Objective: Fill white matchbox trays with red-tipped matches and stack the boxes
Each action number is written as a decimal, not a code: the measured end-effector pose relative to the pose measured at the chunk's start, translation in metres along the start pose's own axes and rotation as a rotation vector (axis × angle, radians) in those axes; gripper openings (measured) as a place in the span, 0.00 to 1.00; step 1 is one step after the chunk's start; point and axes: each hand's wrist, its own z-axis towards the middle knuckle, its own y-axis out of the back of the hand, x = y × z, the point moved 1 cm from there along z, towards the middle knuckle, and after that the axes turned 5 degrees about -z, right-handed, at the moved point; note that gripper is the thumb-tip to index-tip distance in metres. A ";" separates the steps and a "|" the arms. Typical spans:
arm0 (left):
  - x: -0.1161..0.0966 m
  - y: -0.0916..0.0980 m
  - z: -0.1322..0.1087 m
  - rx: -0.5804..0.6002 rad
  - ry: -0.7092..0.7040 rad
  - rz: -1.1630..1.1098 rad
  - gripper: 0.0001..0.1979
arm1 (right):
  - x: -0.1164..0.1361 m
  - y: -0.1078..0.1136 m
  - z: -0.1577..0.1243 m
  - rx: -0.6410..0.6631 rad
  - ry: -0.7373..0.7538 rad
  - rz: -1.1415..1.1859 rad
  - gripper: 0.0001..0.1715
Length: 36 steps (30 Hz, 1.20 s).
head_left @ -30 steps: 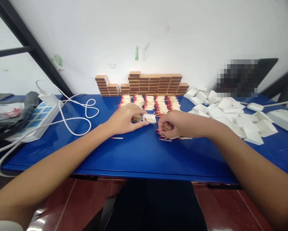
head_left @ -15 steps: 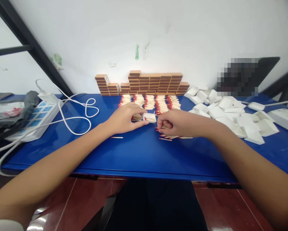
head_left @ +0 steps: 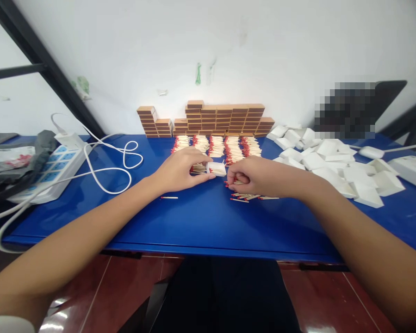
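My left hand (head_left: 182,170) grips a small white matchbox tray (head_left: 217,167) between thumb and fingers. A few matches show inside the tray. Just right of it, my right hand (head_left: 251,175) is curled with its fingertips down among red-tipped matches; how many the fingers pinch is hidden. Loose matches (head_left: 248,197) stick out below that hand. Behind both hands lie several bundles of matches (head_left: 216,146) in a row, partly covered by the hands. One single match (head_left: 169,198) lies apart below my left wrist.
Brown matchboxes (head_left: 214,119) are stacked along the wall. At right is a heap of white trays (head_left: 329,159). A white power strip (head_left: 51,173) and looping white cable (head_left: 112,190) occupy the left of the blue table (head_left: 194,226). A dark bag (head_left: 43,143) lies far left.
Both hands keep almost the same place and grip. The view has shifted very slightly; nothing else has visibly moved.
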 end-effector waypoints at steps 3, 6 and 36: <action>0.000 0.000 0.000 -0.001 0.003 0.002 0.17 | 0.001 0.000 0.000 0.017 -0.024 -0.005 0.04; -0.001 0.000 0.000 0.013 0.004 -0.005 0.17 | 0.000 0.000 -0.001 0.041 -0.047 -0.018 0.03; 0.000 0.000 0.000 0.013 -0.006 0.003 0.17 | -0.003 0.004 -0.003 0.051 -0.047 0.122 0.10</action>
